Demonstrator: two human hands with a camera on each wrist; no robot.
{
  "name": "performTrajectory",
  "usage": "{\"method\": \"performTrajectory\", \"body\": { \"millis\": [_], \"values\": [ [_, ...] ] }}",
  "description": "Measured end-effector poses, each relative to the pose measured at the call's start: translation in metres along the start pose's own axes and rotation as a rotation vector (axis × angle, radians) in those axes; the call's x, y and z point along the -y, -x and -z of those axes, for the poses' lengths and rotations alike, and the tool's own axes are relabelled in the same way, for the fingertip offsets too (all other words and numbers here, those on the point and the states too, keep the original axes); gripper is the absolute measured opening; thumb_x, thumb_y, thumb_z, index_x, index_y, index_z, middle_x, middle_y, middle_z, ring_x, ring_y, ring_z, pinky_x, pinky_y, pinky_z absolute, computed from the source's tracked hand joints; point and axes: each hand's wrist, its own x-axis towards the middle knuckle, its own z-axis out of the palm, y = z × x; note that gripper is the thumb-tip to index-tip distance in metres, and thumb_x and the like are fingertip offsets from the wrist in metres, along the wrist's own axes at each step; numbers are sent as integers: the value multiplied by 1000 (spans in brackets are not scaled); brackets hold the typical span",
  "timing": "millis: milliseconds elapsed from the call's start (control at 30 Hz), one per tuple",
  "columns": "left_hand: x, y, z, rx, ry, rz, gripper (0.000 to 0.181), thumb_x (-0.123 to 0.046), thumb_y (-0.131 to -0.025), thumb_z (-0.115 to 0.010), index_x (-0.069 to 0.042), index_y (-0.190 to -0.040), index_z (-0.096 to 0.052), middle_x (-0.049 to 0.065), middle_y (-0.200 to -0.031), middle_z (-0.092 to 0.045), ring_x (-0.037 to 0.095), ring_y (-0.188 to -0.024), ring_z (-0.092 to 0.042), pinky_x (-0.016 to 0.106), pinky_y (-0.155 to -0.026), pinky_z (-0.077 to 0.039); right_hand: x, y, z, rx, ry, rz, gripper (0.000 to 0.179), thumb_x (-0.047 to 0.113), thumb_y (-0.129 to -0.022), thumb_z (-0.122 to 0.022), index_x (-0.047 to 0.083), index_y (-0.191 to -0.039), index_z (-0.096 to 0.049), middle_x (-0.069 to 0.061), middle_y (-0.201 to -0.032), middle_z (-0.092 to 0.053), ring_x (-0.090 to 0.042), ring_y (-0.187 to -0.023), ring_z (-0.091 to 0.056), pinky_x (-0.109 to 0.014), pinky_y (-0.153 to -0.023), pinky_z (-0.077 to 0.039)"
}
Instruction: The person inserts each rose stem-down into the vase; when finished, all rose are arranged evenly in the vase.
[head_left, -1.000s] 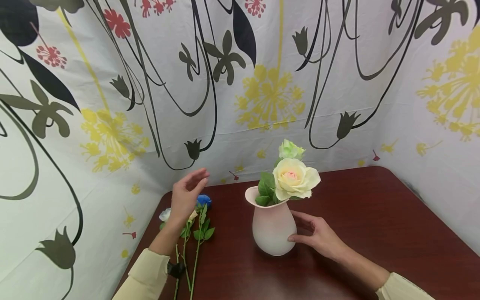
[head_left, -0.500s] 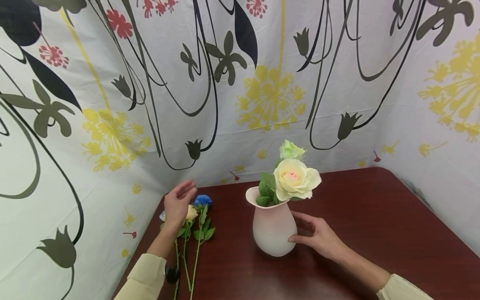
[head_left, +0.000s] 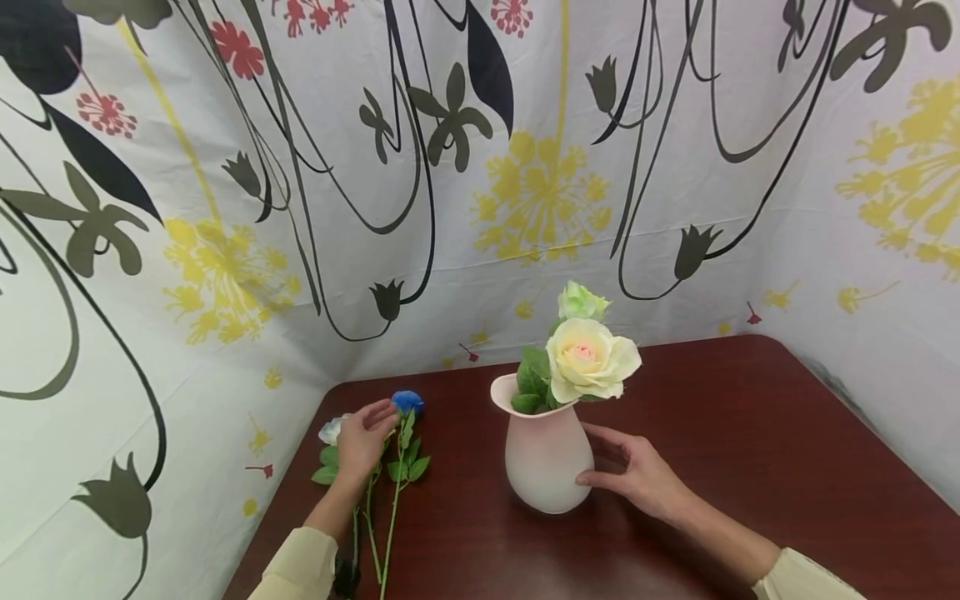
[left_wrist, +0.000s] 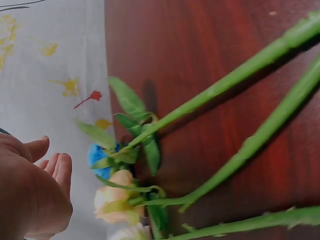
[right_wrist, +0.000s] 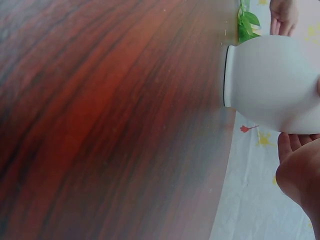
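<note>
3 loose stems [head_left: 382, 500], 1 vase [head_left: 546, 454] w/ 2 blooms, maybe.

A dark reddish-brown wooden desk [head_left: 750, 433] with visible grain fills the lower part of the head view; its surface gives a soft sheen under even, diffuse light. White printed fabric [head_left: 525, 150] stands as a backdrop on three sides, closing in the desk at its far edge and at both sides. The print shows long curving black stems, dark grey-green leaves and tulip-shaped buds, yellow dandelion-like bursts [head_left: 540, 196] and small red blossoms [head_left: 234, 46]. The cloth shows faint creases and folds at the corners where the panels meet.
</note>
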Motion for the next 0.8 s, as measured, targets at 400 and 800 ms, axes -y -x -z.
{"method": "performTrajectory", "body": {
  "millis": [400,800],
  "values": [
    [22,15,-7,17,-24,54,40,-4,-99,-75,7,-137,-66,25,-130,-71,39,-119,-70,35,-93,-60,0,0,0,0,0,15,70,18,-88,-90,7,-150,-59,-12,-148,-63,-19,-126,-66,-48,-102,-56],
    [35,23,-11,32,-107,78,39,-10,-98,-78,4,-133,-70,20,-123,-75,37,-115,-72,42,-89,-62,-1,1,1,3,-3,16,69,17,-89,-89,7,-150,-59,-12,-147,-63,-22,-126,-67,-48,-101,-57]
  ]
}}
